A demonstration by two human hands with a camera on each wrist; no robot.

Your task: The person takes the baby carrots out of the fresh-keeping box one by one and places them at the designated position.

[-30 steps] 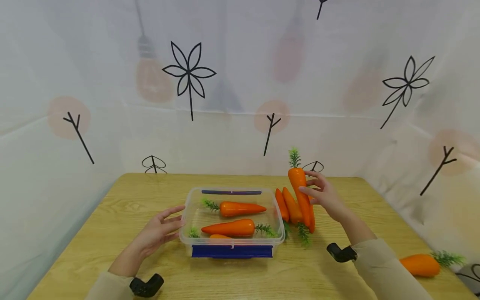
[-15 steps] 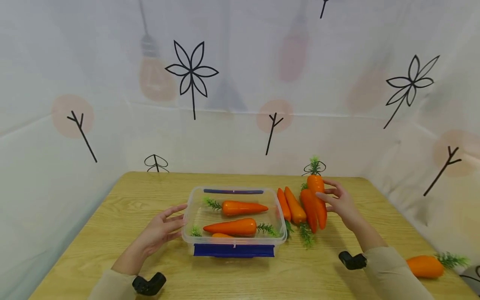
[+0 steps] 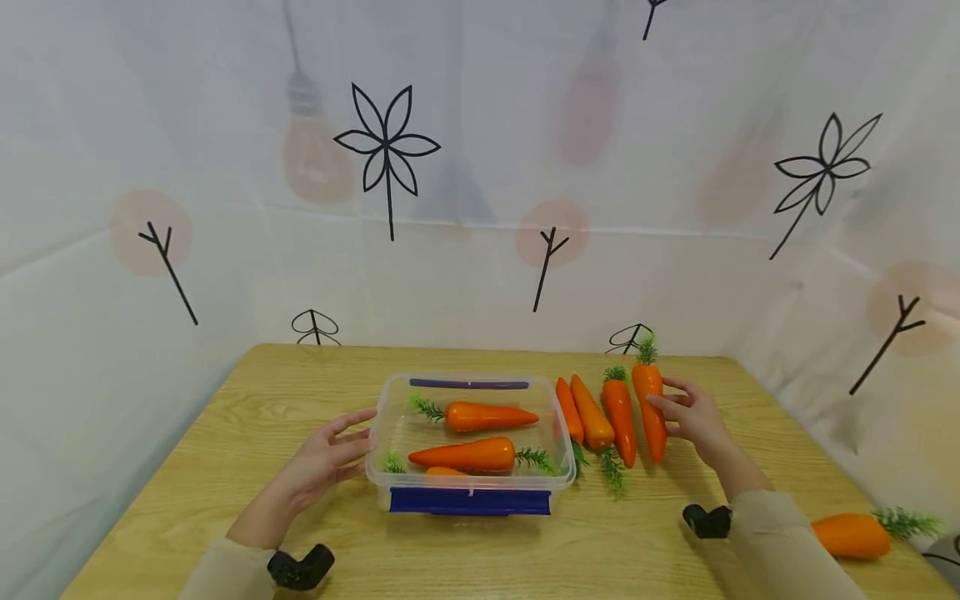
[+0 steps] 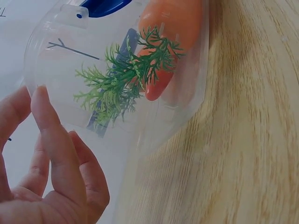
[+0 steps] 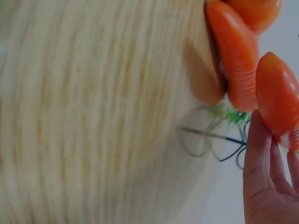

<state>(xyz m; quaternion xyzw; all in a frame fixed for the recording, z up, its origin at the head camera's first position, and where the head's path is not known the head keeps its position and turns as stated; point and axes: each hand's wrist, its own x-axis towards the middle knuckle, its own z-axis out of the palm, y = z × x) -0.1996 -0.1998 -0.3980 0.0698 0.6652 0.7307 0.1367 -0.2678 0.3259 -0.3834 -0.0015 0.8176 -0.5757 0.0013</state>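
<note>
A clear plastic box [image 3: 472, 481] with blue clasps stands mid-table, toy carrots inside it. Two of these, a rear carrot [image 3: 487, 416] and a front carrot [image 3: 465, 455], show fully; part of another peeks over the near rim. My left hand [image 3: 326, 458] touches the box's left side with extended fingertips, also visible in the left wrist view beside green carrot leaves [image 4: 126, 74]. To the right of the box, my right hand [image 3: 693, 421] pinches a carrot [image 3: 649, 408], leaves up and tip down. In the right wrist view, fingers [image 5: 257, 158] press against that carrot.
Between the box and my right hand lie a leaves-up carrot [image 3: 619, 417] and two leaves-down ones, a wider carrot [image 3: 592, 417] and a narrow carrot [image 3: 570, 412]. Another carrot [image 3: 851, 535] rests by the right forearm. A patterned white curtain [image 3: 465, 275] hangs behind the wooden table [image 3: 300, 379].
My right hand has carried its carrot rightward and lowered it, from above the other carrots to beside them. My left hand stays at the box.
</note>
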